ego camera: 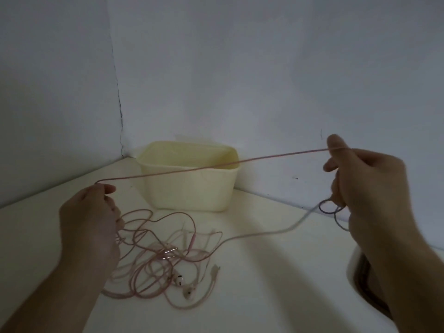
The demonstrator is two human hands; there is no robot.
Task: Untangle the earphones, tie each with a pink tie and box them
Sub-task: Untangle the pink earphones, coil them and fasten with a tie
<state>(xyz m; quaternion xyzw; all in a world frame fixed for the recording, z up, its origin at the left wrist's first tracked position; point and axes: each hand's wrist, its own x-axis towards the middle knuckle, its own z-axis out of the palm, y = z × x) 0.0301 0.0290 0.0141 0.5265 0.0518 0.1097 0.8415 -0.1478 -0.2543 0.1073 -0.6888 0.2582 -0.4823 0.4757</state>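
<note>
Box [192,186], cream, at 12 o'clock: contents hidden. My left hand [91,222] and right hand [367,186] pinch pink cord [216,166] taut; tangled earphones [168,255] below.

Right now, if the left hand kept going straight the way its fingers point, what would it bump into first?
Probably the cream box. The left hand, pinching the pink cable, points up and away toward the box's near-left corner, with bare table between. Depth is hard to judge.
</note>
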